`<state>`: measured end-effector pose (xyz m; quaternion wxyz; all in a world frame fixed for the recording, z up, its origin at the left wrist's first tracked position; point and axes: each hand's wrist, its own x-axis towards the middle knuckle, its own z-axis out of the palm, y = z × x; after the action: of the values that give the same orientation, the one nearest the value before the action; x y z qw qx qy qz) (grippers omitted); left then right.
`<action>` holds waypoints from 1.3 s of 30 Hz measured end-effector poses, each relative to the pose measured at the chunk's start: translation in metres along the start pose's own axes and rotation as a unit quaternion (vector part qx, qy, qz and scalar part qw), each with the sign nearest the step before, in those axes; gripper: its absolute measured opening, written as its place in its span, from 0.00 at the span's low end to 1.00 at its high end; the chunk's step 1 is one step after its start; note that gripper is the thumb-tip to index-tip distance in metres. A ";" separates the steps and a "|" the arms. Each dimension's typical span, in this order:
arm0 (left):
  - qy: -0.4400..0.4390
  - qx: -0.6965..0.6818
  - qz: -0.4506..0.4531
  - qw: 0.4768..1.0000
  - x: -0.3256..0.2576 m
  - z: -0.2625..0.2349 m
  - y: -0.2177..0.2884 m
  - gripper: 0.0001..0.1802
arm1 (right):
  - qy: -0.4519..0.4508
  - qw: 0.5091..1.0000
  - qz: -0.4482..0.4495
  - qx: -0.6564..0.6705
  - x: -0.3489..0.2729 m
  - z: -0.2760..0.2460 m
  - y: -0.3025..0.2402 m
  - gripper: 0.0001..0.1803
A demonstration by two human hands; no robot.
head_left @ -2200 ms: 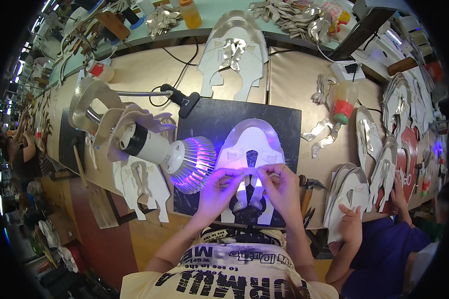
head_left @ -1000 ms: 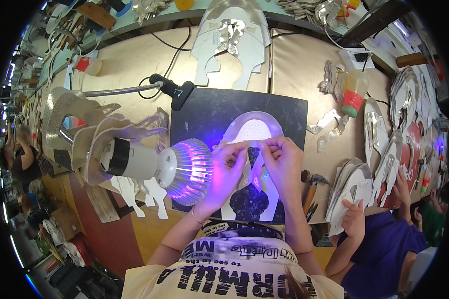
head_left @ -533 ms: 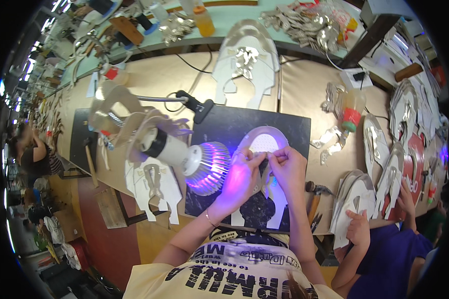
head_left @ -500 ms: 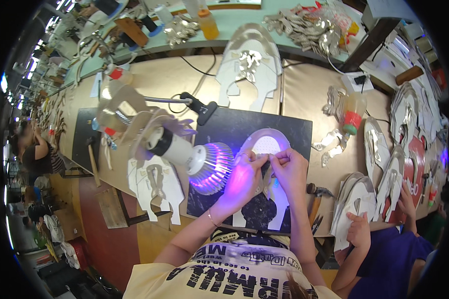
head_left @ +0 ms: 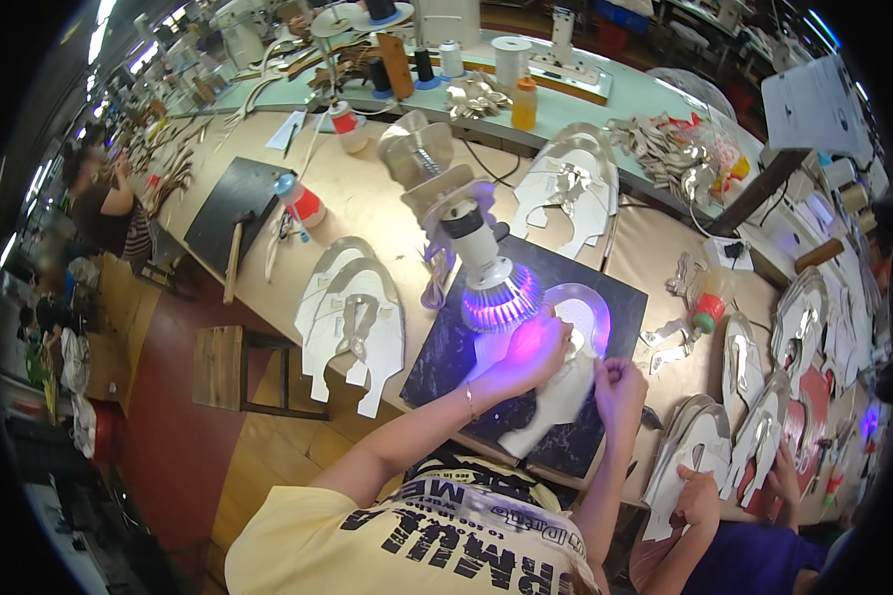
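A white and silver shoe upper piece (head_left: 566,389) lies on a black board (head_left: 615,297) in front of me, its rounded silver toe end pointing away. My left hand (head_left: 538,349) rests with curled fingers on the left side of the piece, lit purple. At the piece's right edge, my right hand (head_left: 620,389) is closed in a pinch; what sits between the fingertips is too small to make out. A lamp with a ribbed head and purple light (head_left: 503,297) hangs just above my left hand and covers part of the piece.
Stacked shoe upper pieces lie left (head_left: 352,307) and beyond the board (head_left: 566,188). A hammer (head_left: 236,253) and a red-labelled bottle (head_left: 300,201) are at the left. On the right, a co-worker's hand (head_left: 698,496) holds more pieces. A wooden stool (head_left: 218,369) stands front left.
The view has swung left and up. My hands, close together over the toe before, are now apart, the right one lower at the edge. The shoe upper piece looks turned.
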<state>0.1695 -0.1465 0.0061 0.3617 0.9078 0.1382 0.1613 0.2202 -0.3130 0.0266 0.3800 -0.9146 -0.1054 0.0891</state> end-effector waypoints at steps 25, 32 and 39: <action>-0.024 0.072 -0.039 0.996 -0.045 -0.027 0.013 0.26 | -0.101 0.993 0.007 0.059 -0.048 -0.016 -0.011 0.34; -0.013 0.073 -0.028 0.997 -0.063 -0.021 0.023 0.28 | 0.057 0.986 -0.129 -0.093 -0.069 -0.013 -0.009 0.22; -0.001 -0.024 -0.080 0.996 -0.060 -0.026 0.018 0.28 | -0.026 0.958 -0.251 -0.138 -0.051 0.007 -0.009 0.26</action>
<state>0.1067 -0.1649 0.0251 0.3955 0.8848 0.2063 0.1346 0.1682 -0.3152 0.0322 0.2574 -0.8996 -0.3528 -0.0009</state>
